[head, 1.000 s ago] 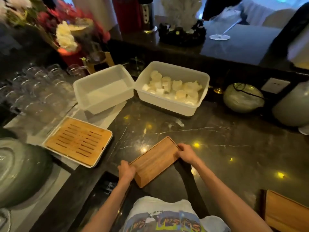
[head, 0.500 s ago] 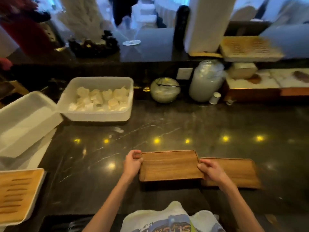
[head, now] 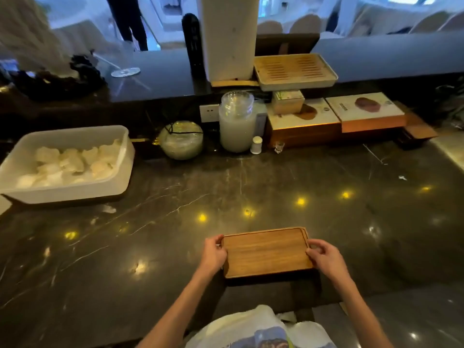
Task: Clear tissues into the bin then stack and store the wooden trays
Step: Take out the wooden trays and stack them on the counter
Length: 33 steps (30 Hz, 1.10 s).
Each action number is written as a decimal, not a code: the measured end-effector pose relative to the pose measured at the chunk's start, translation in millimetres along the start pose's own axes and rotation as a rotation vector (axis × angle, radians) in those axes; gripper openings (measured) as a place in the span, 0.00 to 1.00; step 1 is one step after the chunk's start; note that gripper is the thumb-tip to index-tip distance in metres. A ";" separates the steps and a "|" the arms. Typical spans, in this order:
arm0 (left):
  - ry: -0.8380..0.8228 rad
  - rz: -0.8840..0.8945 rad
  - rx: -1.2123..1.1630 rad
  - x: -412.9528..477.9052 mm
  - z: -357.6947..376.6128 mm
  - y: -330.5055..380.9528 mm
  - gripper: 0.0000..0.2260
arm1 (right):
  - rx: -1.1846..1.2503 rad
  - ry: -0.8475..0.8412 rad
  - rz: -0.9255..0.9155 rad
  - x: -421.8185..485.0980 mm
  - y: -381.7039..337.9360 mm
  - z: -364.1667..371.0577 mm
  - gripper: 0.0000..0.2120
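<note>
A small wooden tray (head: 266, 252) lies near the front edge of the dark marble counter (head: 251, 187). It sits on top of a second wooden tray whose rim shows along its far and right sides. My left hand (head: 214, 253) grips the top tray's left end. My right hand (head: 325, 258) grips its right end. A white plastic bin (head: 75, 187) holding several rolled white tissues (head: 72, 163) stands at the far left.
Against the back wall stand a round glass bowl (head: 181, 139), a tall glass jar (head: 236, 121), a small white bottle (head: 256, 145) and flat boxes (head: 336, 119). A slatted wooden tray (head: 293, 70) and a white column (head: 227, 36) rest on the raised ledge.
I carried the tray to the right and set it squarely over the second tray that lay there. The view swung right, so the empty bin and slatted tray on the left left the frame.
</note>
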State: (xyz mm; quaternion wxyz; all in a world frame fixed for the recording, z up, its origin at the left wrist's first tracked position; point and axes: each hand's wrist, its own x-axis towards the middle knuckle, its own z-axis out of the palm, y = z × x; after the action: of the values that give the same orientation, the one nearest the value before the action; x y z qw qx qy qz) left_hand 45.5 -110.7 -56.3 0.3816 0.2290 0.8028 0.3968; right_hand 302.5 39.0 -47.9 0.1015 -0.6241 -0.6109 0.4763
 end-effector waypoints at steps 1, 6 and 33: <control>0.000 -0.006 0.002 0.9 4.3 0.9 0.13 | -0.029 0.012 -0.013 4.3 1.4 -2.5 0.14; 0.049 -0.026 0.030 -0.7 20.8 4.0 0.17 | -0.091 -0.018 -0.013 18.1 10.6 -12.3 0.13; 0.108 -0.127 0.091 -17.3 44.0 -18.6 0.17 | -0.073 -0.003 -0.088 12.8 29.8 3.4 0.19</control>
State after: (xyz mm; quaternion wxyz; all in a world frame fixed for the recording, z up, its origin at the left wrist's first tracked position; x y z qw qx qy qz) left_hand 89.7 -112.8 -81.3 0.3513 0.1727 0.8523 0.3468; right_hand 317.4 41.5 -76.9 0.0988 -0.5994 -0.6548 0.4497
